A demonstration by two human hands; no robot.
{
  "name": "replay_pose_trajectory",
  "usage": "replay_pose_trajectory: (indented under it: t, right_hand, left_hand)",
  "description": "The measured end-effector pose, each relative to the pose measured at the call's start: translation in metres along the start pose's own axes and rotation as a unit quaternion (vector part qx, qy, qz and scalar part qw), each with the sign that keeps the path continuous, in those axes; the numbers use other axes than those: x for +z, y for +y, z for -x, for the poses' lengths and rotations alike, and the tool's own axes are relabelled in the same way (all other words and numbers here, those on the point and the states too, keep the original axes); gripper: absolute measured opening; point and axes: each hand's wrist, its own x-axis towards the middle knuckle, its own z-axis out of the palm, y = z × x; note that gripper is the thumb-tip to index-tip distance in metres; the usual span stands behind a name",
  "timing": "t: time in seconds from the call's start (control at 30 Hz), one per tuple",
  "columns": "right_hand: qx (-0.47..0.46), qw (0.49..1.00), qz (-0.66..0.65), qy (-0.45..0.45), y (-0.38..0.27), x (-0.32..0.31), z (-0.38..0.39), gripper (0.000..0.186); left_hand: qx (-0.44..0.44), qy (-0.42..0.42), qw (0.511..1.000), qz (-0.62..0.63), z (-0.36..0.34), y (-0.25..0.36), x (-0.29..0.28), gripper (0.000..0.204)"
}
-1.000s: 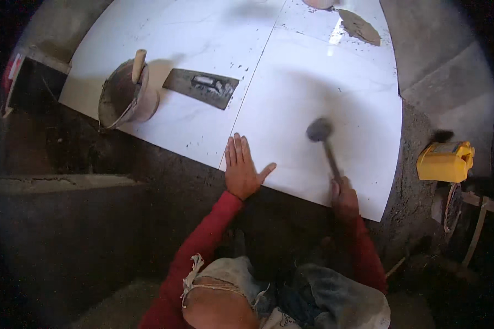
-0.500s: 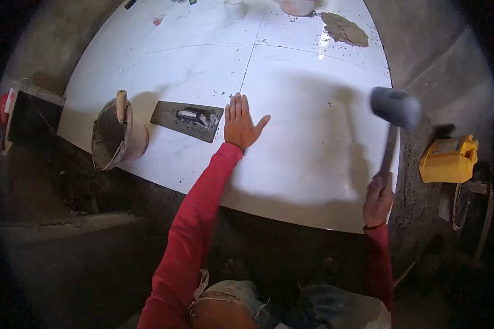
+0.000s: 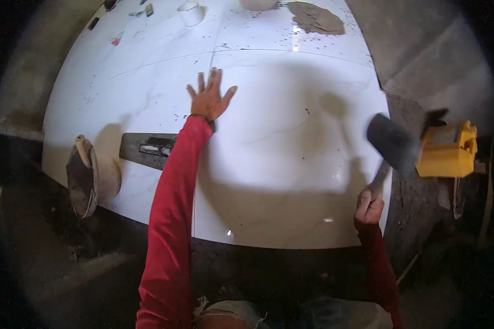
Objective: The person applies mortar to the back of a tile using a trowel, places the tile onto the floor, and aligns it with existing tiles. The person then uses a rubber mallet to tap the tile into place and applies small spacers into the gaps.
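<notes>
My left hand point(image 3: 208, 100) is spread flat, fingers apart, on a white marbled tile point(image 3: 280, 148) near a seam. Gripped by its handle, a black-headed mallet point(image 3: 388, 137) is in my right hand point(image 3: 370, 204) at the tile's right edge; the head is slightly blurred. A flat grey trowel point(image 3: 134, 151) lies left of my left forearm, partly hidden by it. Farther left, a dirty bucket point(image 3: 105, 175) stands on the tiles, with a wooden handle point(image 3: 82, 148) sticking out of it.
A yellow jerrycan point(image 3: 444, 159) is on the rough surface right of the tiles. At the far end are a white cup point(image 3: 191, 15), another container point(image 3: 258, 3), a patch of grey mortar point(image 3: 318, 17) and several small tools. A dark recess point(image 3: 16, 164) lies at the left.
My left hand has moved forward along the seam, fingers now more spread. The mallet rose to the right, and its head now sits somewhat lower than half a second ago. The view has shifted.
</notes>
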Motion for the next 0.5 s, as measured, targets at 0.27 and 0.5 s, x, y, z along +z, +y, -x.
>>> replay_pose_trajectory:
  t: [0.27, 0.5]
  right_hand:
    - [0.076, 0.991, -0.108, 0.0, -0.027, 0.008, -0.018, 0.031]
    - [0.15, 0.975, 0.122, -0.11, -0.006, -0.001, -0.009, 0.035]
  left_hand:
    - [-0.087, -0.022, 0.996, -0.011, -0.068, -0.016, 0.009, 0.083]
    - [-0.125, -0.016, 0.992, -0.028, -0.103, 0.025, 0.026, 0.088]
